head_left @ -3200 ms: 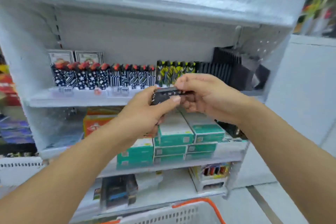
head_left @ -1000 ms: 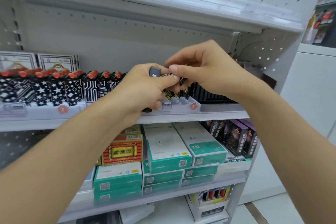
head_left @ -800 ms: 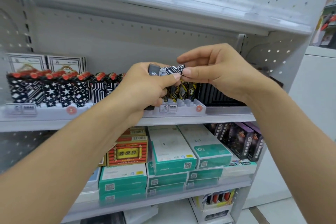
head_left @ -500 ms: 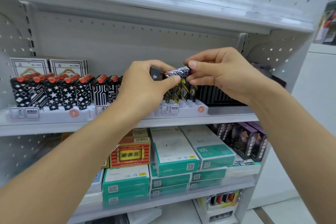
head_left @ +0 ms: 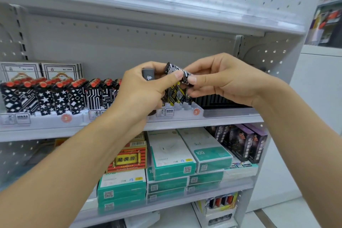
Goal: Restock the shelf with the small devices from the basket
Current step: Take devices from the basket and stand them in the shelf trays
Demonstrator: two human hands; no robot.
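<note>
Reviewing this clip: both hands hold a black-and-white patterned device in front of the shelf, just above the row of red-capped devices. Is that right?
Not quite. In the head view the left hand and right hand hold the patterned device above the yellow-and-black devices; the red-capped devices stand farther left on the shelf.

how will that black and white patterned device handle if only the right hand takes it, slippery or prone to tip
The patterned device looks small and rigid, pinched between both hands' fingertips, so probably light. Its wrap looks glossy, so possibly slippery. Tall and narrow like the shelf row, it may tip easily.
</note>
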